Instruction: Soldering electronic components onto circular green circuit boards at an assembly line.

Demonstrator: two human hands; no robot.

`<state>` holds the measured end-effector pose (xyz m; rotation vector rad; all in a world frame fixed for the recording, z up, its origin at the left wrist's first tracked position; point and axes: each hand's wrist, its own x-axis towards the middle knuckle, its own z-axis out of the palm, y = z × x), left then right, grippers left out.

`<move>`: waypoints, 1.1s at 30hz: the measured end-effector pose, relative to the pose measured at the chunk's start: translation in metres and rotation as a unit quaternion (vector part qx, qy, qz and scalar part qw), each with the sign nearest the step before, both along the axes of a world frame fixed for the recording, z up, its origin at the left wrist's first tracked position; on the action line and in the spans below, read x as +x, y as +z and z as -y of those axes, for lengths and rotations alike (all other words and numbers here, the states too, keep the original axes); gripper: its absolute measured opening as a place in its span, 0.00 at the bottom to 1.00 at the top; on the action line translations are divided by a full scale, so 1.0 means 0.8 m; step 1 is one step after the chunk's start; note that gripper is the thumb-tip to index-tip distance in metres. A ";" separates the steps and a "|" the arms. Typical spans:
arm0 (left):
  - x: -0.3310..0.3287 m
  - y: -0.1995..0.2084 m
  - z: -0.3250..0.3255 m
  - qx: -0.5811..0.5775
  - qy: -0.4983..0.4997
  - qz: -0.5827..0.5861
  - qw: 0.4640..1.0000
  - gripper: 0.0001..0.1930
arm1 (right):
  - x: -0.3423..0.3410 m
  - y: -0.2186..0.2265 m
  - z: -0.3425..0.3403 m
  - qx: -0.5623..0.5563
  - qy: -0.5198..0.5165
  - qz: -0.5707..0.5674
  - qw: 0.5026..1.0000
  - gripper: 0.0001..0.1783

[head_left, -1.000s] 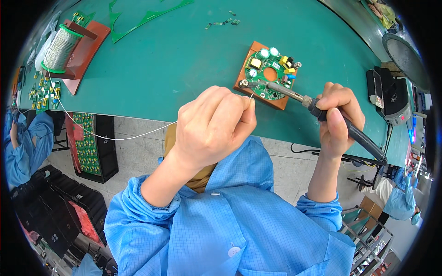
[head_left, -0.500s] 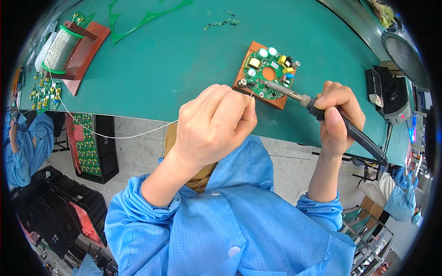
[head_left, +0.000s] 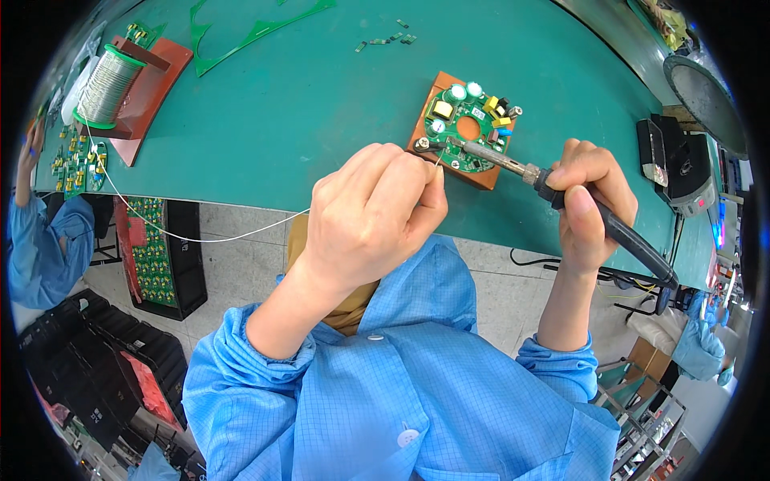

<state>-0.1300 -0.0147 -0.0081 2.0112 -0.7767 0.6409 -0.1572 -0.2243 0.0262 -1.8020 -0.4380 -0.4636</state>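
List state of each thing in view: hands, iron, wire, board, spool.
left hand: fingers pinched on the solder wire, at the board's near edge
right hand: gripping the soldering iron handle
soldering iron: tip down on the board's near edge
solder wire: strung from spool to left hand, sagging past the table edge
round circuit board: flat on an orange holder, components up
solder spool: on its stand, part wound

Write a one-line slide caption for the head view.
Right hand holds soldering iron on round circuit board; left hand feeds solder wire.
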 end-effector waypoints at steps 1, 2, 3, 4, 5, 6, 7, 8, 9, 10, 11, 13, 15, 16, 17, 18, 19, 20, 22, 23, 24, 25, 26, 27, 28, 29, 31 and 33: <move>0.000 0.000 0.000 0.000 0.000 0.000 1.000 0.12 | 0.000 0.000 0.000 0.000 -0.002 0.002 1.000 0.11; 0.000 0.000 -0.001 -0.002 -0.003 0.003 1.000 0.12 | 0.000 0.000 0.000 0.000 -0.002 0.002 1.000 0.11; 0.000 0.001 -0.001 -0.004 -0.007 0.006 1.000 0.12 | -0.001 0.001 0.001 -0.001 0.002 0.002 1.000 0.11; -0.001 0.002 -0.001 -0.003 -0.007 0.007 1.000 0.12 | -0.001 0.001 0.002 -0.002 0.005 0.001 1.000 0.11; -0.002 0.003 -0.001 -0.001 -0.006 0.006 1.000 0.12 | -0.002 0.001 0.002 -0.001 0.005 0.002 1.000 0.11; -0.002 0.002 -0.001 0.000 -0.006 0.003 1.000 0.12 | -0.001 0.000 0.001 -0.001 0.002 0.004 1.000 0.11; -0.001 0.001 -0.002 -0.001 -0.006 0.002 1.000 0.12 | 0.000 -0.001 0.000 0.000 -0.001 0.005 1.000 0.11; 0.000 0.000 -0.003 -0.010 -0.012 0.002 1.000 0.12 | 0.001 -0.001 -0.001 -0.001 -0.002 0.004 1.000 0.11; -0.001 0.001 -0.002 -0.018 -0.018 0.004 1.000 0.12 | 0.000 -0.002 -0.001 0.000 -0.003 0.005 1.000 0.11; -0.001 0.001 -0.002 -0.017 -0.018 0.005 1.000 0.12 | 0.000 -0.002 -0.001 0.001 -0.005 0.006 1.000 0.11; -0.002 0.000 -0.002 -0.020 -0.017 0.005 1.000 0.11 | -0.001 -0.003 -0.001 0.001 -0.005 0.006 1.000 0.11; -0.002 0.000 -0.002 -0.022 -0.016 0.006 1.000 0.11 | -0.001 -0.003 -0.001 0.010 -0.005 0.009 1.000 0.11; 0.001 -0.002 -0.002 -0.048 -0.033 0.024 0.998 0.09 | -0.001 -0.003 0.000 0.009 -0.005 0.008 1.000 0.11; 0.000 -0.001 -0.002 -0.048 -0.033 0.024 0.998 0.09 | -0.002 -0.003 0.000 0.008 -0.005 0.008 1.000 0.11; -0.001 0.000 -0.002 -0.035 -0.022 0.017 0.999 0.10 | -0.001 -0.003 0.000 0.008 -0.005 0.008 1.000 0.11; -0.002 0.001 -0.002 -0.022 -0.012 0.010 1.000 0.11 | -0.001 -0.003 -0.001 0.010 -0.006 0.006 1.000 0.11; -0.001 0.001 -0.002 -0.022 -0.012 0.010 1.000 0.11 | -0.001 -0.003 -0.001 0.012 -0.006 0.004 1.000 0.11; 0.000 0.001 -0.001 -0.022 -0.012 0.011 1.000 0.11 | -0.001 -0.003 -0.001 0.012 -0.006 0.004 1.000 0.11; 0.001 0.000 -0.001 -0.023 -0.012 0.012 1.000 0.11 | -0.001 -0.002 -0.001 0.012 -0.006 0.001 1.000 0.11; 0.000 0.000 -0.001 -0.021 -0.012 0.009 1.000 0.11 | -0.001 -0.002 -0.001 0.012 -0.007 0.001 1.000 0.11; 0.000 0.000 -0.001 -0.020 -0.012 0.006 1.000 0.11 | -0.002 -0.003 -0.002 0.013 -0.010 0.001 1.000 0.11; 0.000 0.000 -0.002 -0.020 -0.012 0.006 1.000 0.11 | -0.002 -0.003 -0.002 0.013 -0.013 0.001 1.000 0.11; 0.000 0.000 -0.002 -0.024 -0.016 0.008 1.000 0.11 | -0.002 -0.003 -0.002 0.014 -0.013 0.001 1.000 0.11; 0.000 0.000 -0.003 -0.028 -0.019 0.010 0.999 0.11 | -0.002 -0.003 -0.002 0.013 -0.012 0.000 1.000 0.11; 0.000 0.000 -0.003 -0.028 -0.019 0.010 0.999 0.11 | -0.003 -0.003 -0.002 0.012 -0.011 -0.002 1.000 0.11; -0.001 0.001 -0.003 -0.030 -0.019 0.008 0.999 0.11 | -0.002 -0.003 -0.002 0.012 -0.011 -0.001 1.000 0.11; -0.001 0.001 -0.003 -0.032 -0.019 0.007 0.999 0.11 | -0.002 -0.004 -0.002 0.015 -0.014 0.005 1.000 0.11; -0.001 0.001 -0.004 -0.033 -0.023 0.007 0.999 0.10 | -0.003 -0.004 -0.004 0.018 -0.015 0.005 1.000 0.11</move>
